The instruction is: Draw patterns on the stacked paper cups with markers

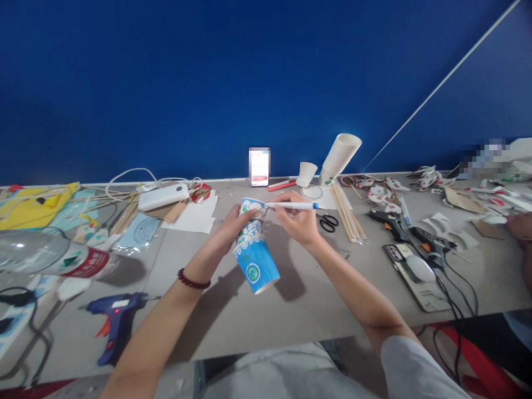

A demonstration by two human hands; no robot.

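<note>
My left hand (228,228) is wrapped around a tilted pair of paper cups (258,260), apparently joined end to end, painted blue and white with scalloped lines and green dots. The lower cup's wide mouth points down towards me. In my right hand (300,221) is a white marker pen (296,205) with a blue end, pinched between the fingers. Its tip meets or nearly meets the upper cup near the rim; exact contact I cannot tell. Both hands are raised over the grey table (233,321).
A lit phone (259,167) leans on the blue wall, near a stack of paper cups (341,158). Black scissors (328,223) and wooden sticks (348,216) lie right. A blue glue gun (118,321) and bottle (62,257) lie left. Another person's hand (520,227) shows at the right edge.
</note>
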